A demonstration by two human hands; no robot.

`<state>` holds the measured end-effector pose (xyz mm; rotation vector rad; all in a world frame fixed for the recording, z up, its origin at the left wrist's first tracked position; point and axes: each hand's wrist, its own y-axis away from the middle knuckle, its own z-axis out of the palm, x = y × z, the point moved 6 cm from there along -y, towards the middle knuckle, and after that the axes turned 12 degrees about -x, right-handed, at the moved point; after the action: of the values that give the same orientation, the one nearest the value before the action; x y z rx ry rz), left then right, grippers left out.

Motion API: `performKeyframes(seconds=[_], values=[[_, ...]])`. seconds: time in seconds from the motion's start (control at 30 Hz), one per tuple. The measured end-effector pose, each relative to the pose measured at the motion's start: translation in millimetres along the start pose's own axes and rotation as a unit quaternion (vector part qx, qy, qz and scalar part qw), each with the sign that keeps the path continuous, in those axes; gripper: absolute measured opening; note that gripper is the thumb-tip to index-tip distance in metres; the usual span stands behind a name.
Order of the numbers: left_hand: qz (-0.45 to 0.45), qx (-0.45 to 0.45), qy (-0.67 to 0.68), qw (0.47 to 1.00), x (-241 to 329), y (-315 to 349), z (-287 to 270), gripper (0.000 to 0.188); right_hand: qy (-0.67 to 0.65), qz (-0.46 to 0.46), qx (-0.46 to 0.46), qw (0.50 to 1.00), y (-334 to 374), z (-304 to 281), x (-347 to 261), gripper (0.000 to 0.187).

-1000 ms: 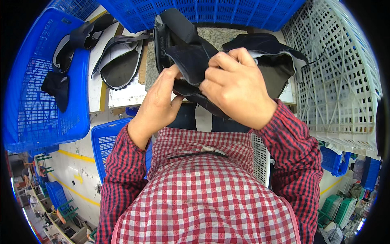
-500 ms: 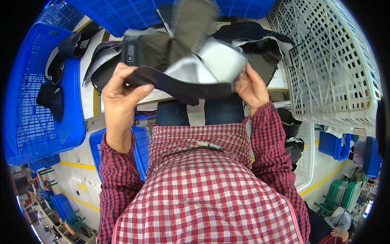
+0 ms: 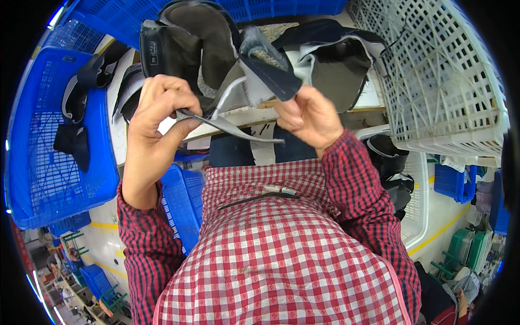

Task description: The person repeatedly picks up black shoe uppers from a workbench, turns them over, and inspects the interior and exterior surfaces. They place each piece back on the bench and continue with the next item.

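Note:
A dark boot upper (image 3: 216,46) with an olive-brown lining and a small dark label inside is spread above the table edge, its parts bent apart. My left hand (image 3: 162,119) pinches one edge between thumb and fingers; from there a thin strip of it runs toward the middle. My right hand (image 3: 310,116) is closed on a dark flap with a stitched line and a pale underside. Behind my right hand, another dark upper (image 3: 338,67) with a pale edge lies on the table. Part of a further dark piece (image 3: 127,92) shows beyond my left hand.
A blue basket (image 3: 100,141) with several black pieces stands at the left. Another blue basket (image 3: 281,11) lines the far side. A tall white lattice crate (image 3: 449,97) rises at the right. Below it a white basket (image 3: 417,216) holds black pieces.
The upper has turned in my hands, and its lining and label now face up. My right hand has moved left and closed on the stitched flap. My left hand keeps its pinch.

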<state>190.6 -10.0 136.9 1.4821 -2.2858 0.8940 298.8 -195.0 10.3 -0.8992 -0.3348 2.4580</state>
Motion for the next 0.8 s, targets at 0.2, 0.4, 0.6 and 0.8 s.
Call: performKeyframes(seconds=[0.2, 0.4, 0.6, 0.8], values=[[0.05, -0.002, -0.071, 0.996, 9, 2, 20, 0.034, 0.8, -0.023, -0.079, 0.594, -36, 64, -14, 0.073], [0.061, 0.079, -0.161, 0.982, -7, 21, 47, 0.035, 0.944, -0.12, -0.027, 0.307, -24, 60, -13, 0.033], [0.03, 0.07, -0.153, 0.985, -30, 43, 67, 0.046, 0.925, -0.147, -0.088, 0.339, -10, 53, -4, 0.027], [0.063, 0.112, -0.17, 0.977, -26, 52, 62, 0.039, 0.936, -0.109, -0.115, 0.314, -4, 69, 1, 0.02]])
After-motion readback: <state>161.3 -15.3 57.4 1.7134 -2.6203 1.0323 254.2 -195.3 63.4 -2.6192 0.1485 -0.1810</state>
